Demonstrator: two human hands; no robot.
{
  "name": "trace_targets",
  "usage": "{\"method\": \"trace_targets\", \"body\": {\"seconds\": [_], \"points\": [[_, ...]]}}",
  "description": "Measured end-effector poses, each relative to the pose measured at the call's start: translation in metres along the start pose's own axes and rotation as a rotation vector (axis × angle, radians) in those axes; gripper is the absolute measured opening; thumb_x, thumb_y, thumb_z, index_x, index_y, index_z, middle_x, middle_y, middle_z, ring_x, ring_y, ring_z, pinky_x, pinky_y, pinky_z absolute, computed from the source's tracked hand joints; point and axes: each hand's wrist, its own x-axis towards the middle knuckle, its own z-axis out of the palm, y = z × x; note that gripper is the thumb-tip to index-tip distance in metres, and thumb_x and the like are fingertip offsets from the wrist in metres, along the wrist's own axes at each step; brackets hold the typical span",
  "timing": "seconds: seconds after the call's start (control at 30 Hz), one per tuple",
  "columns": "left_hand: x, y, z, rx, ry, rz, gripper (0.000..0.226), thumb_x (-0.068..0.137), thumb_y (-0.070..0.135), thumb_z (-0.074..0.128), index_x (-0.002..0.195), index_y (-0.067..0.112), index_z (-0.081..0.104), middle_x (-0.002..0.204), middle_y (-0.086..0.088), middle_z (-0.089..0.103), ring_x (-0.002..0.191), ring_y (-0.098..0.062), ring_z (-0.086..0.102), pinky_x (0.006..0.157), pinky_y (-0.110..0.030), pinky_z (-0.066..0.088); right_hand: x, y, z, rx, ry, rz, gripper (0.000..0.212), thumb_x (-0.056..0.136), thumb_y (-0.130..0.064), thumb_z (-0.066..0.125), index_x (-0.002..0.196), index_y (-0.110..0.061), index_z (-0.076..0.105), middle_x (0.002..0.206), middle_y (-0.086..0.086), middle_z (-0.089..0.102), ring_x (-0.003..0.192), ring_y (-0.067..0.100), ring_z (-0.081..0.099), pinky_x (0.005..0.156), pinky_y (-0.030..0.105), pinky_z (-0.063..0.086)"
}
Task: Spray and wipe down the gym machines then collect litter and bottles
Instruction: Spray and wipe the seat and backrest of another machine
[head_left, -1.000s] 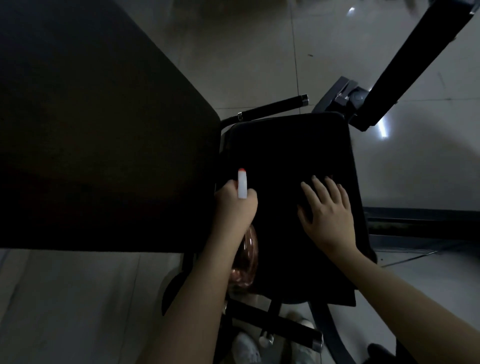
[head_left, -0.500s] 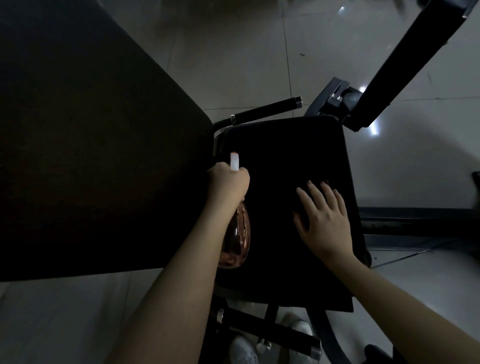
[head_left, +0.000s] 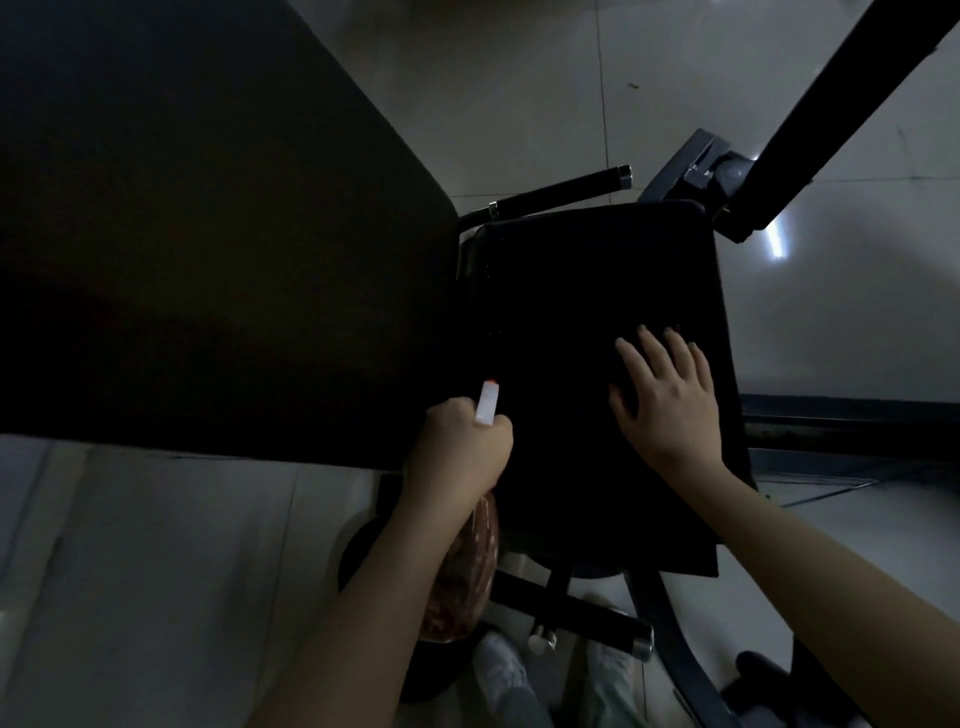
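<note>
My left hand (head_left: 457, 452) grips a spray bottle (head_left: 467, 571) with a pinkish clear body and a white nozzle with a red tip. The nozzle pokes up past my fist at the left edge of the black seat pad (head_left: 597, 270). My right hand (head_left: 670, 400) lies flat on the pad's right half with its fingers spread. The pad is too dark to show whether a cloth lies under that hand.
A large black back pad (head_left: 208, 234) fills the left side. A black handle bar (head_left: 561, 195) sticks out beyond the seat, and a thick frame arm (head_left: 841, 104) rises at the upper right. A lower bar (head_left: 587, 608) and my shoes (head_left: 504, 670) are below. The floor is glossy tile.
My left hand has pulled the spray bottle back toward me along the seat's left edge. My right hand stays flat on the pad in about the same spot.
</note>
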Motion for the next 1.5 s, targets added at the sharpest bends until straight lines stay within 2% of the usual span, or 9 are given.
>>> {"method": "trace_targets", "body": {"seconds": [0.2,0.33,0.47,0.6,0.87,1.03,1.17,1.33,1.5], "points": [[-0.023,-0.029,0.007,0.118,0.008,0.01,0.019,0.091,0.024,0.045,0.097,0.015,0.06,0.068,-0.006,0.057,0.06,-0.026,0.061,0.058,-0.037,0.05,0.0,-0.001,-0.002,0.02,-0.019,-0.009,0.06,0.091,-0.044,0.029,0.138,-0.01,0.046,0.144,0.017,0.042,0.136,0.039,0.031,0.113,0.051,0.019],[-0.035,-0.041,0.011,0.262,-0.007,0.021,0.039,0.091,0.025,0.04,0.129,0.025,0.053,0.075,-0.003,0.06,0.067,-0.022,0.063,0.065,-0.034,0.049,0.001,0.001,0.0,0.012,-0.024,-0.018,0.06,0.092,-0.044,0.027,0.138,-0.01,0.045,0.145,0.017,0.041,0.137,0.039,0.029,0.113,0.05,0.018],[-0.049,-0.056,0.012,0.269,0.021,-0.036,0.035,0.09,0.025,0.042,0.119,0.02,0.061,0.07,-0.003,0.06,0.064,-0.02,0.061,0.052,-0.025,0.038,-0.002,0.002,0.002,-0.008,-0.045,-0.012,0.06,0.093,-0.045,0.027,0.141,-0.012,0.041,0.147,0.016,0.038,0.139,0.037,0.025,0.114,0.049,0.017],[-0.059,-0.062,0.01,0.314,0.0,0.002,0.044,0.093,0.025,0.039,0.135,0.029,0.047,0.085,-0.005,0.063,0.073,-0.023,0.064,0.068,-0.033,0.05,-0.008,-0.003,0.005,-0.043,-0.054,0.018,0.058,0.094,-0.045,0.029,0.141,-0.014,0.041,0.146,0.016,0.039,0.138,0.038,0.026,0.113,0.048,0.019],[-0.072,-0.061,0.002,0.26,-0.066,-0.028,0.036,0.092,0.028,0.041,0.123,0.021,0.057,0.082,-0.007,0.065,0.072,-0.023,0.063,0.065,-0.032,0.049,-0.038,-0.019,-0.004,-0.057,-0.138,0.016,0.062,0.091,-0.047,0.035,0.144,-0.014,0.037,0.149,0.015,0.034,0.141,0.037,0.021,0.114,0.047,0.016],[-0.079,-0.056,-0.006,0.195,-0.001,0.05,0.018,0.09,0.025,0.048,0.074,0.018,0.046,0.072,-0.002,0.054,0.061,-0.015,0.05,0.054,-0.026,0.037,-0.044,-0.026,-0.013,-0.023,-0.212,0.014,0.06,0.092,-0.028,0.055,0.145,-0.012,0.034,0.152,0.016,0.029,0.141,0.04,0.018,0.113,0.05,0.017],[-0.075,-0.042,-0.02,0.132,0.007,0.185,0.01,0.091,0.019,0.05,0.091,0.009,0.053,0.072,0.0,0.049,0.062,-0.015,0.048,0.055,-0.026,0.035,-0.045,-0.03,-0.009,0.008,-0.174,0.03,0.056,0.084,-0.026,0.051,0.135,-0.004,0.048,0.14,0.023,0.045,0.13,0.048,0.037,0.102,0.058,0.034],[-0.068,-0.003,-0.038,0.024,0.043,0.295,0.008,0.09,0.017,0.055,0.096,0.012,0.055,0.077,-0.002,0.058,0.068,-0.015,0.059,0.056,-0.022,0.043,-0.042,-0.026,0.002,-0.076,-0.107,-0.023,0.061,0.081,-0.018,0.072,0.135,-0.005,0.048,0.139,0.023,0.046,0.128,0.047,0.04,0.101,0.056,0.035],[-0.046,0.048,-0.065,-0.106,0.035,0.257,0.009,0.089,0.013,0.057,0.098,0.015,0.055,0.09,-0.007,0.063,0.078,-0.025,0.068,0.075,-0.041,0.056,-0.032,-0.025,-0.006,-0.078,-0.148,-0.059,0.065,0.071,-0.014,0.081,0.13,-0.005,0.054,0.132,0.022,0.053,0.121,0.048,0.048,0.091,0.055,0.045]]}}
